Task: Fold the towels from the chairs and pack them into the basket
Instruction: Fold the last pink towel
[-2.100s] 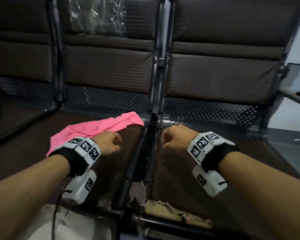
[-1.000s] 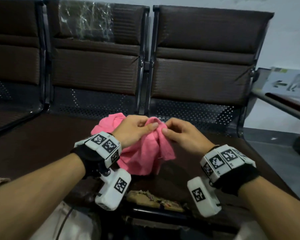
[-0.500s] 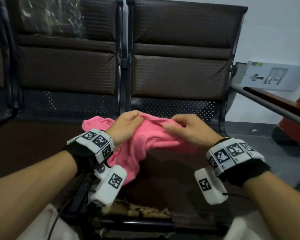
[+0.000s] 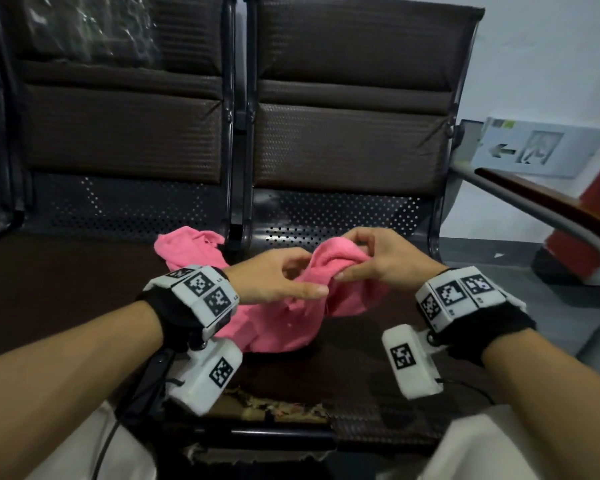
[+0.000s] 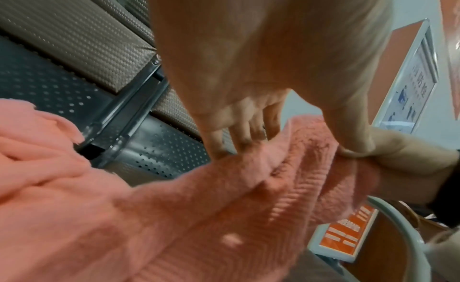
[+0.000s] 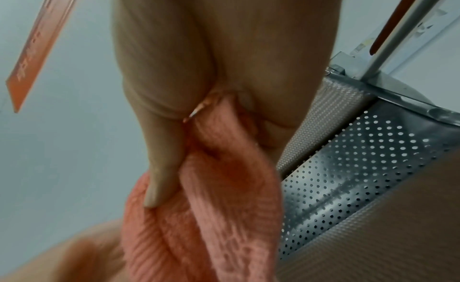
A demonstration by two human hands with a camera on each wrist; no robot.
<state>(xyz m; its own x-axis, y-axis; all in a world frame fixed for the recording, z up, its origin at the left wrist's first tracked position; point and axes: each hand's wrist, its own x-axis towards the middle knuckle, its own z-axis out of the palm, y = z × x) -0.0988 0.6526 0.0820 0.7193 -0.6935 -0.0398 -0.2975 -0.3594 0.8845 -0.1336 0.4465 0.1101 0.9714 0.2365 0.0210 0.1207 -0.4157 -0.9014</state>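
Observation:
A pink towel (image 4: 284, 327) lies bunched across the gap between two brown chair seats, and one end trails back on the left seat (image 4: 187, 245). My left hand (image 4: 303, 280) holds a fold of it between curled fingers and an outstretched thumb. In the left wrist view those fingertips (image 5: 239, 142) rest on the towel (image 5: 174, 217). My right hand (image 4: 352, 265) pinches the raised top of the bunch. Its thumb (image 6: 161, 168) presses the towel (image 6: 224, 217) against the curled fingers. No basket is in view.
The brown padded chairs (image 4: 347, 147) stand in a row with perforated metal at the seat backs. A grey armrest (image 4: 534, 206) curves down at the right. The seat's front edge (image 4: 284, 407) is torn. Plastic wrap (image 4: 94, 26) covers the left chair's back.
Both hands went from empty fists to gripping the towel, lifted it off the left seat and drew it right. The hands have worked along the bunched cloth, and the view has swung right.

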